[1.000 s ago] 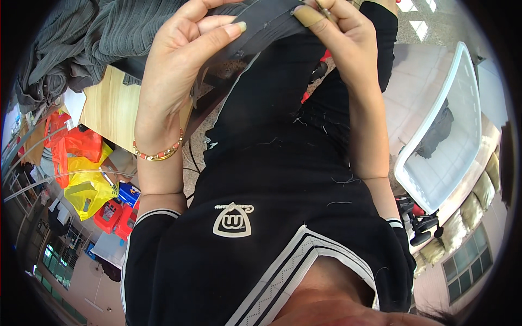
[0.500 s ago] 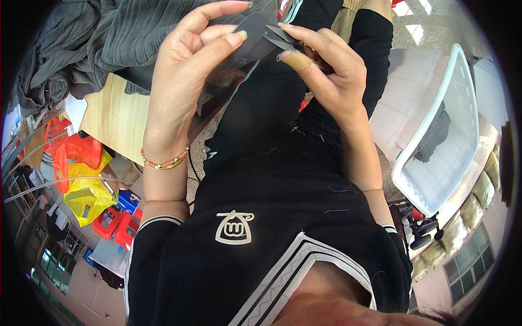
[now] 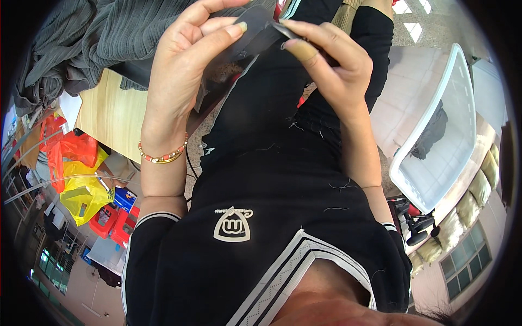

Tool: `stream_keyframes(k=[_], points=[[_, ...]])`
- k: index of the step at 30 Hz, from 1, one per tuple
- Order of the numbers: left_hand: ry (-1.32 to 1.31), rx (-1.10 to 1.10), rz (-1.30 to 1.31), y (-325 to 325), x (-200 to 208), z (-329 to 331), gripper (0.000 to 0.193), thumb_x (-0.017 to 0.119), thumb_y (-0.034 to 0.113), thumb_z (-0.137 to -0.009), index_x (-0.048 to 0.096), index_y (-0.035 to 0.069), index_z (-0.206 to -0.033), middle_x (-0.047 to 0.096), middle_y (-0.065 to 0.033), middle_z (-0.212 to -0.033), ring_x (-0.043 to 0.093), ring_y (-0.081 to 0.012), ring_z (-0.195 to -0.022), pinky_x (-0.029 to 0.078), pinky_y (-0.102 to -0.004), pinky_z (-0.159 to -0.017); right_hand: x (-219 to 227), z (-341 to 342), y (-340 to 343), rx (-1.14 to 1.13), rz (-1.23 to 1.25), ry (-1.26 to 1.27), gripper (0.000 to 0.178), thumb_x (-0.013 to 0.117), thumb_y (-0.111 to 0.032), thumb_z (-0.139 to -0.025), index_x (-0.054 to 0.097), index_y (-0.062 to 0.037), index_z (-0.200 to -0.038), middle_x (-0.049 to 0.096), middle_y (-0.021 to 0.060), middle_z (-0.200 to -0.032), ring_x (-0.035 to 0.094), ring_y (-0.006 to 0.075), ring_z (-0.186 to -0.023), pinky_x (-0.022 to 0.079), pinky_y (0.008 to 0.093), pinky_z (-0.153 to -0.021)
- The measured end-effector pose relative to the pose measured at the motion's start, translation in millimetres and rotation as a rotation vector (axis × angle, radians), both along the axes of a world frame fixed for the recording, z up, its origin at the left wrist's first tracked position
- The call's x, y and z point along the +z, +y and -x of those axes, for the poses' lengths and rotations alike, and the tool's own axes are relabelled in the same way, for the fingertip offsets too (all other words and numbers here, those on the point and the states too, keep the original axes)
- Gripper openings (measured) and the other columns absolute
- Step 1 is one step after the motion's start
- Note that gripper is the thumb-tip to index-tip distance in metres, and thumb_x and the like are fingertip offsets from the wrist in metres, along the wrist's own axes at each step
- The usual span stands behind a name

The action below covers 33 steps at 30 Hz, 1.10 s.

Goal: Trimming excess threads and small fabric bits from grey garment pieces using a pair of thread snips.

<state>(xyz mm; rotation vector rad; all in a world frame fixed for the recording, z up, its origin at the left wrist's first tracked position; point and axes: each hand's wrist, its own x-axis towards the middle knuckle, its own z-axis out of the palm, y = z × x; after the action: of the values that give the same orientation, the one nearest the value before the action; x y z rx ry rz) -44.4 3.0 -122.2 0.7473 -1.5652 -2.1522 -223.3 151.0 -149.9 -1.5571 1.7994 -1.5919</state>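
Note:
Between the thumb and fingers of my left hand (image 3: 182, 65) is a flat dark grey piece of fabric (image 3: 253, 37), raised above my lap. My right hand (image 3: 342, 70) grips a pair of thread snips (image 3: 285, 31), their blades together at the fabric's right edge. Most of the snips' body is hidden by my fingers, and a tan covering wraps my right thumb. Beyond my left hand, a heap of ribbed grey cloth (image 3: 125, 41) lies bunched over the table.
The light wood table (image 3: 111, 111) is at the left, with red and yellow plastic bags (image 3: 84, 190) and red baskets (image 3: 103, 223) nearby. To the right stands a white plastic bin (image 3: 435, 168) with dark cloth (image 3: 432, 133) inside. Loose threads cling to my black clothes.
The snips' blades were spread apart and have come together. My right hand has shifted slightly to the right. My left hand still holds the fabric piece.

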Motion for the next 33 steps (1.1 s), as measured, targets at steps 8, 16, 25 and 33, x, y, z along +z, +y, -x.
stream_keyframes(k=[8, 16, 25, 33], points=[[-0.009, 0.087, -0.304, 11.1, 28.4, 8.6, 0.037, 0.057, -0.004, -0.099, 0.052, -0.006, -0.135, 0.073, -0.0117, -0.108, 0.07, -0.0118, -0.093, 0.055, -0.0223, -0.083, -10.5, -0.4, -17.6, 0.122, -0.295, -0.888, 0.003, 0.074, -0.001, -0.093, 0.072, -0.0015, -0.095, 0.069, -0.0042, -0.084, 0.059, 0.002, -0.073, 0.047, 0.0175, -0.065], [-0.102, 0.038, -0.184, 2.9, 23.5, -1.1, 0.04, 0.061, -0.007, -0.096, 0.052, -0.005, -0.136, 0.073, -0.0084, -0.107, 0.067, -0.0078, -0.09, 0.053, -0.0181, -0.079, 2.6, 10.2, -23.4, 0.088, -0.225, -0.846, 0.002, 0.073, -0.001, -0.093, 0.072, -0.0029, -0.094, 0.069, -0.003, -0.081, 0.06, 0.0029, -0.069, 0.047, 0.0173, -0.063], [0.008, 0.137, -0.18, 8.9, 19.0, -2.7, 0.031, 0.062, -0.006, -0.097, 0.058, -0.006, -0.128, 0.073, -0.0079, -0.1, 0.067, -0.0082, -0.085, 0.054, -0.0193, -0.077, 10.9, 8.2, -25.1, 0.021, -0.23, -0.82, 0.001, 0.073, -0.002, -0.094, 0.072, -0.0021, -0.094, 0.067, -0.0049, -0.078, 0.056, 0.0009, -0.065, 0.041, 0.0159, -0.059], [1.112, -0.213, -0.338, -7.0, -33.7, 13.8, 0.03, 0.061, -0.005, -0.097, 0.058, -0.007, -0.127, 0.073, -0.0099, -0.102, 0.069, -0.0114, -0.09, 0.055, -0.0216, -0.084, 14.8, -7.1, -10.9, 0.017, -0.114, -0.354, 0.028, 0.078, -0.004, -0.09, 0.071, -0.0011, -0.116, 0.061, -0.0065, -0.084, 0.05, 0.0, -0.072, 0.037, 0.016, -0.063]])
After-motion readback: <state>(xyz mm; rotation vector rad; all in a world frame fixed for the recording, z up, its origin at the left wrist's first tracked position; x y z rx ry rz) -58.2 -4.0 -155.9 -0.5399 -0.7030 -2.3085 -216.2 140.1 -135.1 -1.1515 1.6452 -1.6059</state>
